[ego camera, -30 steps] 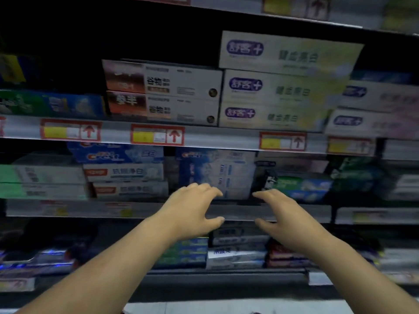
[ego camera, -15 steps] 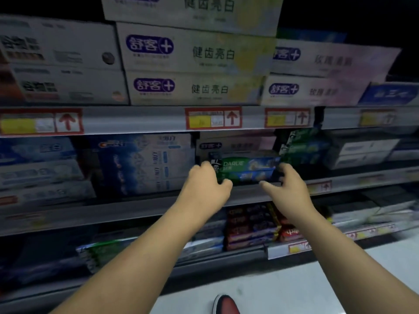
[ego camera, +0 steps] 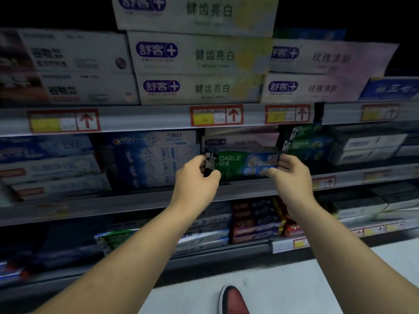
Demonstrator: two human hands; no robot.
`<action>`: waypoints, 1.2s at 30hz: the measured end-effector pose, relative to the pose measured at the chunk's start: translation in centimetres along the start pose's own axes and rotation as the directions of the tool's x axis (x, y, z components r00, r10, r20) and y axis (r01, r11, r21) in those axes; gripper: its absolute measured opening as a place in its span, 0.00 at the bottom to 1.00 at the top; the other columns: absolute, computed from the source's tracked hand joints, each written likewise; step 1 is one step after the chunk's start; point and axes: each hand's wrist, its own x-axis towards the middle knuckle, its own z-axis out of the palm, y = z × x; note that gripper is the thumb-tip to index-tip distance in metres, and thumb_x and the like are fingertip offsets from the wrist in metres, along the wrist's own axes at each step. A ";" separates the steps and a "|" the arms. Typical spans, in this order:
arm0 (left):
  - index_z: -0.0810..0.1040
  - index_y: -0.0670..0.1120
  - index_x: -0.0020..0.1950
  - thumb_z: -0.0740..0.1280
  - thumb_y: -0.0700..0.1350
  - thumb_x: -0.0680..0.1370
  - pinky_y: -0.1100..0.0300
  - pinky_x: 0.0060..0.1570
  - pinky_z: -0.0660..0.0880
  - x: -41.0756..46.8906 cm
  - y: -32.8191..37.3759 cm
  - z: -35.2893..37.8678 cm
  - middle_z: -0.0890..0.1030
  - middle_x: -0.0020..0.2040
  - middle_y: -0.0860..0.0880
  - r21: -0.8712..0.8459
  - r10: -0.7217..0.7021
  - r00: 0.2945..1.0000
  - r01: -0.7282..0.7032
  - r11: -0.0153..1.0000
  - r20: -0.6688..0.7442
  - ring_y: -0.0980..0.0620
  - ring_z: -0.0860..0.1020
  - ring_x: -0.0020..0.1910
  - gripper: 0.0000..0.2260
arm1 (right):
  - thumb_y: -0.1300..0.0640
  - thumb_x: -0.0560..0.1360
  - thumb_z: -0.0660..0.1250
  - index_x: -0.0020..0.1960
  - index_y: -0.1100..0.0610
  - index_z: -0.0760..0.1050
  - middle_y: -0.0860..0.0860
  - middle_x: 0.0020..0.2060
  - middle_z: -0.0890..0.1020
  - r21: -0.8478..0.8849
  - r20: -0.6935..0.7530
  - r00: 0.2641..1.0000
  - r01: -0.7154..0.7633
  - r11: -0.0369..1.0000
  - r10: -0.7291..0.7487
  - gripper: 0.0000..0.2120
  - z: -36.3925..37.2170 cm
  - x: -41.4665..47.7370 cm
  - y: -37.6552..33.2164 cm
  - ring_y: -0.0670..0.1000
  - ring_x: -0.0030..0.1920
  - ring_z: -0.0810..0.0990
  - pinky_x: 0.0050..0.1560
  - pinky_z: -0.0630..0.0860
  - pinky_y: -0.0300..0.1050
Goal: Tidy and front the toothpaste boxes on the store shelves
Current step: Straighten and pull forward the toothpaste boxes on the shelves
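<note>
grasps the darlie box [ego camera: 244, 165] at both ends now, where half a second ago only reached toward it with loose fingers. pinches its left end with the left grip [ego camera: 197, 177], curls round its right end with the right grip [ego camera: 292, 173]. holds it lengthwise, face out, just below the price tag [ego camera: 216, 115] and a little right of it. cannot tell whether lifted or resting on the shelf [ego camera: 136, 197]. looks like the start of fronting: probably calls for drawing it forward, level with the crest boxes [ego camera: 154, 157] below-left of the tag.
</note>
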 end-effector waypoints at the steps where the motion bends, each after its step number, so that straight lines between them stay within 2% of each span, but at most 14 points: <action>1: 0.67 0.49 0.79 0.67 0.46 0.81 0.61 0.59 0.71 -0.7 0.0 -1.0 0.75 0.71 0.50 -0.021 -0.005 1.000 0.005 1.000 -0.011 0.53 0.77 0.63 0.26 | 0.61 0.79 0.71 0.76 0.54 0.68 0.52 0.70 0.74 0.002 0.002 1.000 0.007 1.000 -0.007 0.27 0.1 -0.8 -0.6 0.51 0.65 0.74 0.62 0.73 0.50; 4: 0.69 0.52 0.78 0.68 0.45 0.81 0.59 0.65 0.70 -3.3 0.3 -4.3 0.74 0.72 0.51 -0.049 -0.009 0.999 0.008 0.999 -0.038 0.52 0.74 0.69 0.24 | 0.60 0.80 0.69 0.73 0.55 0.71 0.51 0.66 0.77 -0.025 0.041 0.998 0.047 0.999 -0.046 0.23 0.3 -3.4 -2.6 0.48 0.58 0.74 0.54 0.71 0.45; 9: 0.71 0.50 0.76 0.68 0.47 0.81 0.60 0.64 0.71 -6.6 3.0 -10.0 0.76 0.70 0.50 0.032 0.047 0.995 -0.045 0.998 -0.087 0.53 0.76 0.65 0.22 | 0.61 0.79 0.69 0.67 0.55 0.75 0.51 0.59 0.81 -0.056 0.104 0.988 0.125 0.991 -0.118 0.17 -1.0 -8.2 -6.7 0.50 0.57 0.79 0.49 0.73 0.42; 13: 0.74 0.48 0.74 0.69 0.48 0.81 0.61 0.61 0.72 -9.1 6.9 -13.4 0.78 0.68 0.49 0.076 0.133 0.985 -0.125 0.989 -0.110 0.54 0.77 0.62 0.22 | 0.61 0.79 0.68 0.66 0.56 0.76 0.51 0.57 0.81 -0.062 0.067 0.974 0.222 0.973 -0.218 0.16 -3.8 -11.3 -11.6 0.50 0.56 0.80 0.53 0.78 0.45; 17: 0.74 0.48 0.74 0.69 0.48 0.81 0.60 0.54 0.71 -11.3 11.2 -15.9 0.78 0.67 0.50 0.086 0.228 0.964 -0.218 0.972 -0.136 0.54 0.77 0.58 0.21 | 0.60 0.78 0.67 0.61 0.55 0.79 0.48 0.52 0.83 -0.075 0.027 0.942 0.335 0.939 -0.334 0.12 -7.2 -14.0 -16.8 0.45 0.49 0.80 0.42 0.76 0.40; 21: 0.77 0.47 0.72 0.69 0.48 0.80 0.58 0.56 0.71 -13.4 15.0 -18.3 0.81 0.63 0.49 0.087 0.295 0.937 -0.283 0.955 -0.187 0.54 0.77 0.56 0.20 | 0.59 0.78 0.66 0.61 0.55 0.79 0.50 0.52 0.83 -0.090 -0.002 0.912 0.409 0.908 -0.411 0.12 -10.0 -16.4 -21.0 0.47 0.49 0.81 0.44 0.77 0.44; 26: 0.80 0.45 0.67 0.70 0.46 0.80 0.57 0.54 0.73 -15.7 18.2 -20.5 0.81 0.53 0.54 0.058 0.329 0.913 -0.325 0.944 -0.243 0.53 0.78 0.54 0.15 | 0.59 0.79 0.65 0.60 0.55 0.78 0.49 0.49 0.83 -0.102 0.002 0.881 0.470 0.877 -0.472 0.11 -12.3 -19.4 -24.5 0.48 0.47 0.81 0.43 0.77 0.45; 30: 0.80 0.45 0.67 0.70 0.47 0.80 0.59 0.54 0.71 -17.4 19.1 -22.0 0.81 0.54 0.53 0.057 0.351 0.893 -0.349 0.935 -0.281 0.54 0.78 0.54 0.16 | 0.61 0.80 0.65 0.56 0.54 0.76 0.45 0.43 0.81 -0.120 -0.014 0.841 0.536 0.836 -0.541 0.06 -12.7 -21.3 -26.0 0.44 0.41 0.78 0.39 0.76 0.40; 32: 0.80 0.46 0.67 0.70 0.47 0.79 0.60 0.54 0.71 -18.2 19.0 -23.0 0.80 0.54 0.54 0.062 0.345 0.886 -0.344 0.937 -0.309 0.54 0.77 0.54 0.16 | 0.60 0.81 0.64 0.57 0.53 0.75 0.44 0.43 0.79 -0.149 -0.005 0.819 0.567 0.810 -0.574 0.07 -12.2 -22.0 -26.6 0.42 0.39 0.76 0.38 0.74 0.41; 36: 0.80 0.46 0.68 0.69 0.47 0.80 0.60 0.57 0.72 -19.6 17.6 -25.0 0.82 0.61 0.51 0.059 0.341 0.874 -0.342 0.938 -0.345 0.54 0.78 0.58 0.17 | 0.61 0.82 0.62 0.65 0.56 0.76 0.49 0.51 0.79 -0.141 0.023 0.801 0.595 0.791 -0.598 0.13 -10.4 -23.3 -27.0 0.49 0.45 0.78 0.38 0.73 0.42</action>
